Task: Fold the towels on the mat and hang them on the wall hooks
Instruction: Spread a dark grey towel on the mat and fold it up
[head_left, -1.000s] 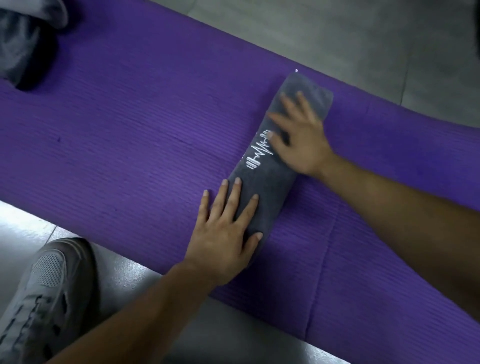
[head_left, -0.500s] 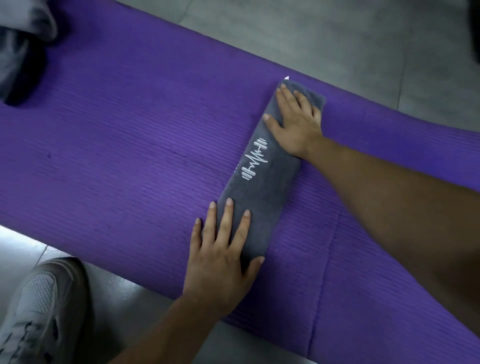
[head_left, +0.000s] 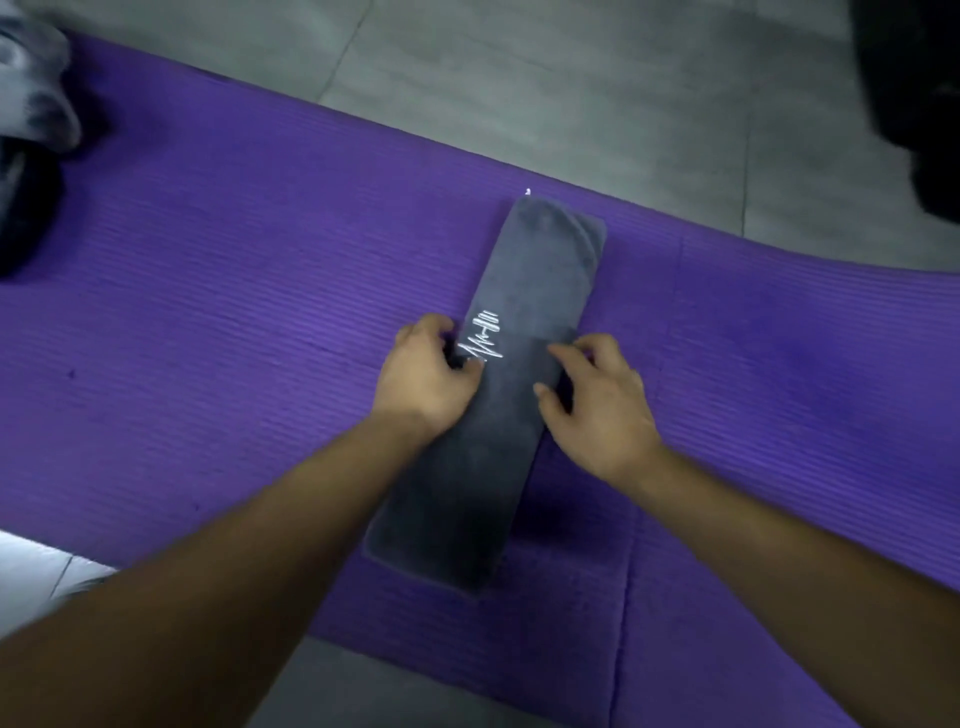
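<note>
The towel (head_left: 493, 410) lay on the mat (head_left: 208, 338), folded into a long narrow strip set slantwise across the mat's width, its white logo (head_left: 483, 343) face up. The left hand (head_left: 426, 374) gripped the strip's left edge beside the logo, fingers curled at the edge and thumb on top. The right hand (head_left: 597, 405) grasped the right edge opposite, thumb on the cloth and fingers curled; whether the fingertips reached under could not be told.

Assessment: the lengthwise folds appeared complete. A hold at mid-length suggested a cross fold or a lift was next. No hooks were in view, so hanging was judged outstanding. A blurred heap of grey cloth (head_left: 31, 104) sat at the mat's far left end, probably further towels awaiting folding. Grey floor (head_left: 519, 78) lay beyond. The task was judged well short of done
</note>
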